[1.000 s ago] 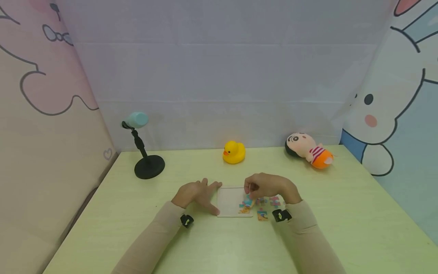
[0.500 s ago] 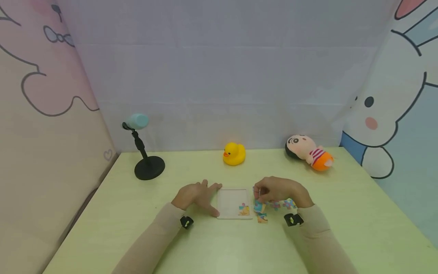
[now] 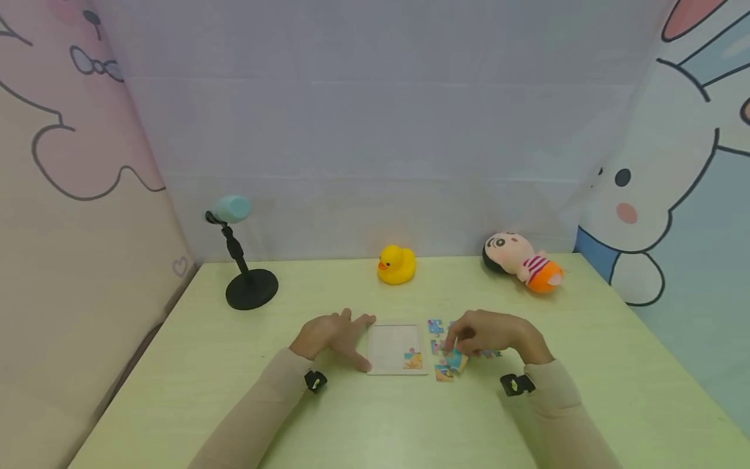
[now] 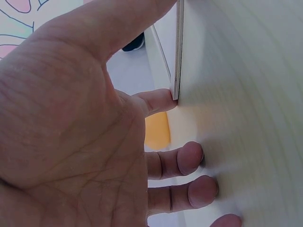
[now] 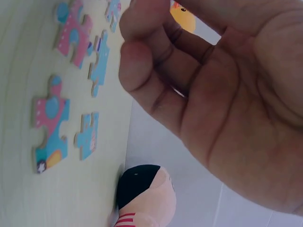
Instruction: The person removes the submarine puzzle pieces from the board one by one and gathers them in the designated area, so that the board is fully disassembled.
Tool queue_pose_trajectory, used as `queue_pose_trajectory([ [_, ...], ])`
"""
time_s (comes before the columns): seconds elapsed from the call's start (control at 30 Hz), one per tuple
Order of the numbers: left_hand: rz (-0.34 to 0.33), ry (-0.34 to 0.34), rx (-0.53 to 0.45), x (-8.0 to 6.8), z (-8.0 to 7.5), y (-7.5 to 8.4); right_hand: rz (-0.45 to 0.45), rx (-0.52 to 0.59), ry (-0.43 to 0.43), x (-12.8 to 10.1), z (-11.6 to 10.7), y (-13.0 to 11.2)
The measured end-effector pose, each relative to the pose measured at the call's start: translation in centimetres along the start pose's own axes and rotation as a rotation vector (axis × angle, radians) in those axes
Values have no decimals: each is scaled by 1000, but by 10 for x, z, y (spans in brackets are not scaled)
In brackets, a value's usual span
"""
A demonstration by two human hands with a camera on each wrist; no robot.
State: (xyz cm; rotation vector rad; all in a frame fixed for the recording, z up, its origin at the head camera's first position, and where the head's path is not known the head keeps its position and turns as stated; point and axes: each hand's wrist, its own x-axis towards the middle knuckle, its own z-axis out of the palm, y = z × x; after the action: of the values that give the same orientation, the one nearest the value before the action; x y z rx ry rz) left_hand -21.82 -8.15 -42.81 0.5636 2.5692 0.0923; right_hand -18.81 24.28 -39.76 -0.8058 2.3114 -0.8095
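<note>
A square white puzzle tray (image 3: 389,345) lies on the table, with a joined orange-and-blue patch of puzzle (image 3: 413,360) in its near right corner. My left hand (image 3: 336,337) is spread at the tray's left side, thumb and index finger touching its edge; the left wrist view shows that edge (image 4: 178,52) close up. To the right of the tray, my right hand (image 3: 489,331) pinches a blue puzzle piece (image 3: 454,359) low over the loose pieces. In the right wrist view its fingers (image 5: 137,66) are curled, and the held piece is hidden.
Several loose puzzle pieces (image 3: 435,326) lie right of the tray; more pieces (image 5: 51,125) show in the right wrist view. Behind stand a yellow rubber duck (image 3: 396,265) and a black-based stand (image 3: 252,289) with a light-blue head. A doll (image 3: 521,260) lies at the back right.
My right hand has moved right, off the tray to the loose pieces, carrying the blue puzzle piece along. The left hand stays at the tray's edge.
</note>
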Motion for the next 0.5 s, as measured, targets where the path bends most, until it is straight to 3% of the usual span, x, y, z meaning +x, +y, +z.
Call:
queue_pose_trajectory([
  [0.23,-17,-10,4,2,3,1,-2,59,0,-7,5,10],
  [0.5,-12,-8,18,0,-1,1,10,22,26,-11,-1,13],
])
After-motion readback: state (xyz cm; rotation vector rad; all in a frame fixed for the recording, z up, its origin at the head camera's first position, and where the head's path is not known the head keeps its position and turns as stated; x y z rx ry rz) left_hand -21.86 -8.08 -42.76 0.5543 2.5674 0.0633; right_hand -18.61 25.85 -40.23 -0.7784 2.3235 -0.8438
